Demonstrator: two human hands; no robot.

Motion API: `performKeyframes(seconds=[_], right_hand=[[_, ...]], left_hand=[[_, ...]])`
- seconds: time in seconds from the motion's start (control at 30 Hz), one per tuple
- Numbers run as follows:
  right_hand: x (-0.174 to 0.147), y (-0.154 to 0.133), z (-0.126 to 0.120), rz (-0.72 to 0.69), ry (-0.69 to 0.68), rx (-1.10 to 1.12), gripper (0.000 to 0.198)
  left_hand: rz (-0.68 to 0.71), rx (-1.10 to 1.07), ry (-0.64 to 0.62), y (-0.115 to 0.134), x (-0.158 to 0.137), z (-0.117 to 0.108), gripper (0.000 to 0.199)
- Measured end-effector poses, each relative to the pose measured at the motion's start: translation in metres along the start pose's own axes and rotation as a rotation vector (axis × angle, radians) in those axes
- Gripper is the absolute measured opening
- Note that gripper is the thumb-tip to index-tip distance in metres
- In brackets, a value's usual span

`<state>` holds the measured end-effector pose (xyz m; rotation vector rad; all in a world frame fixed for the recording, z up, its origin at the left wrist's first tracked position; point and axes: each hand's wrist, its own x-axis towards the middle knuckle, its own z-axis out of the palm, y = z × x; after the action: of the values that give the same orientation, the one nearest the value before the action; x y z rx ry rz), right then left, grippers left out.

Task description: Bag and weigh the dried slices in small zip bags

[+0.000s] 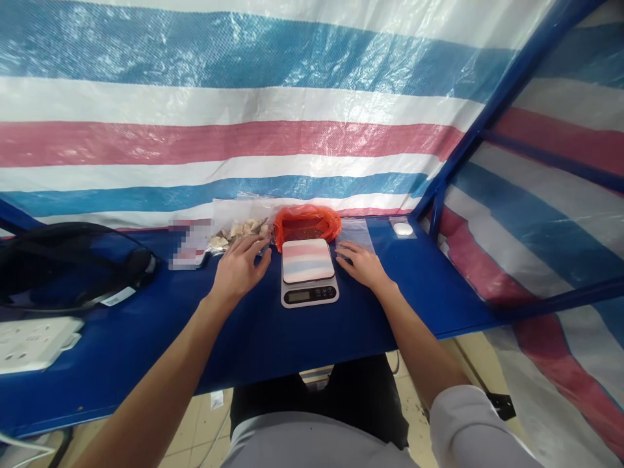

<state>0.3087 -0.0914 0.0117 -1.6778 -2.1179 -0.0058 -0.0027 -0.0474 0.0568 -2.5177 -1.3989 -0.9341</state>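
Observation:
A white digital kitchen scale [309, 296] stands on the blue table in front of me, its shiny platform bare and its display dark. Left of it rests my left hand [242, 263], fingers apart and holding nothing, close to a clear zip bag of pale dried pieces [244, 229]. On the scale's other side lies my right hand [361, 261], fingers spread, over the edge of a flat clear zip bag [358, 233]. Behind the scale sits an open red plastic bag [308, 213] with dark, fine contents that I cannot make out.
A black headset-like item with a cable [141, 266] and a white power strip [36, 341] occupy the left side. A phone-like item [195, 247] lies near the bagged pieces. At right is a white rounded object [403, 229]. Striped sheeting [234, 143] and blue frame bars [468, 149] enclose the table.

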Motion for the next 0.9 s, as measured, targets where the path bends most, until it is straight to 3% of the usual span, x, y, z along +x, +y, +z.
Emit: performKeyframes(seconds=[0.2, 0.4, 0.6, 0.9], right_hand=[[0.002, 0.005, 0.018, -0.018, 0.015, 0.028, 0.029], [0.001, 0.009, 0.024, -0.033, 0.021, 0.047, 0.029], [0.001, 0.011, 0.025, -0.047, 0.021, 0.052, 0.029], [0.0, 0.011, 0.027, -0.064, 0.066, 0.074, 0.029]], left_hand=[[0.035, 0.094, -0.011, -0.026, 0.037, 0.005, 0.042], [0.051, 0.128, -0.173, -0.047, 0.041, 0.02, 0.046], [0.087, 0.146, -0.237, -0.05, 0.044, 0.018, 0.048], [0.075, 0.084, -0.131, -0.058, 0.045, 0.023, 0.043]])
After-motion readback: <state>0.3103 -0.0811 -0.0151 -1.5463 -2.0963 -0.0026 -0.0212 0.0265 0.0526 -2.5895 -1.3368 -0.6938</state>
